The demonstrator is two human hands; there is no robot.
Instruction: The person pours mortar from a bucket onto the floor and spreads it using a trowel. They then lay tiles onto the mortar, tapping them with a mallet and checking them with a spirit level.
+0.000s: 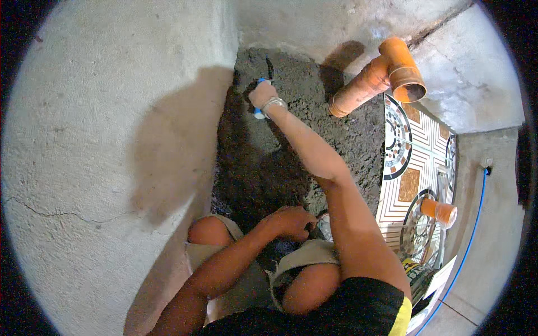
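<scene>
Head view | right hand point(261, 94) clenched round blue-and-white tool handle point(259, 113), likely for control, near far-left corner of damp grey mortar bed point(300, 73) | left hand point(292, 223) curled, grasp can't tell!

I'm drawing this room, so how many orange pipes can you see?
2. The big branched pipe sticks up from the grey mortar, upper right; the short pipe is by the patterned tiles, farther right. Others could be hidden.

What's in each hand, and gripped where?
The right hand grips a tool by its blue-and-white handle; whether the left hand holds anything can't be told.
</scene>
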